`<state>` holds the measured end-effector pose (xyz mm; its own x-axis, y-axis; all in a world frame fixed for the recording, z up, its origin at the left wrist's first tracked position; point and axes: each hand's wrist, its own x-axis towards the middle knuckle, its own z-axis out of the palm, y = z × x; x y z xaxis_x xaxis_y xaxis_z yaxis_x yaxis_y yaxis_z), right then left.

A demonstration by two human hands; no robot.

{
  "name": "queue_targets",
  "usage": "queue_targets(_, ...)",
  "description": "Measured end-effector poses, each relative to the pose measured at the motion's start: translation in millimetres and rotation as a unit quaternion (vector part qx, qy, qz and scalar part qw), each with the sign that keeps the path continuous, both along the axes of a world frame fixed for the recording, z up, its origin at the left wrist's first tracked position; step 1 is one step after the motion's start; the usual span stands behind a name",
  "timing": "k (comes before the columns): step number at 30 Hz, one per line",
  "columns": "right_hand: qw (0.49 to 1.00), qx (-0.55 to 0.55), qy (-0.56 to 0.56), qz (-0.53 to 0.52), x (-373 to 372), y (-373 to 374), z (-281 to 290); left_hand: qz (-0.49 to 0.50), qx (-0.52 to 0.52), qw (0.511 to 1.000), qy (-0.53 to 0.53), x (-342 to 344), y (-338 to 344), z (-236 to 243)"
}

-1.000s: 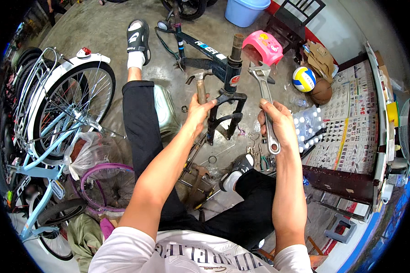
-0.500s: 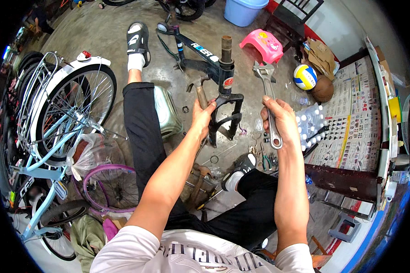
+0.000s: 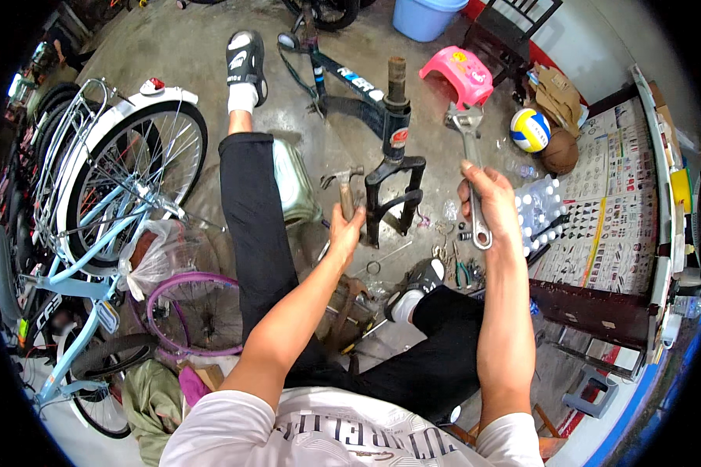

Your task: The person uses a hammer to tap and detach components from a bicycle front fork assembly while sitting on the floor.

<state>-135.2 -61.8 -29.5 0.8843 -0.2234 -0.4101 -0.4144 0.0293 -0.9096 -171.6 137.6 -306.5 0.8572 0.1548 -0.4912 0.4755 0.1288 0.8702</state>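
Observation:
My left hand is closed around the wooden handle of a claw hammer, its metal head upward. It is just left of a black bicycle fork, apart from it. The fork joins a dark bicycle frame, whose rusty steerer tube sticks up from the head tube; no wheels are on this frame. My right hand grips an adjustable wrench by its handle, jaws pointing away from me. The wrench is in the air right of the fork, touching nothing else.
Pliers and small parts lie on the floor beyond my right foot. A pale green stool is by my left leg. Bottles, a volleyball and a pink stool stand right; a blue bicycle and purple rim left.
My left hand has drawn the hammer back toward me, away from the fork's crown. My right hand still holds the wrench in nearly the same place. The whole view has shifted slightly.

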Motion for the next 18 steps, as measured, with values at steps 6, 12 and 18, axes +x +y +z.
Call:
queue_targets(6, 1.0, -0.019, 0.012, -0.012, -14, -15, -19, -0.084, 0.215, 0.952, 0.201, -125, 11, -61)
queue_targets(12, 0.996, -0.036, 0.054, -0.054, -62, -12, -69, -0.315, 0.297, 0.85, 0.3, -159, 20, -84)
queue_targets(18, 0.998, -0.067, 0.001, -0.016, -93, 24, -67, -0.293, 0.475, 0.816, 0.152, -130, 17, -59)
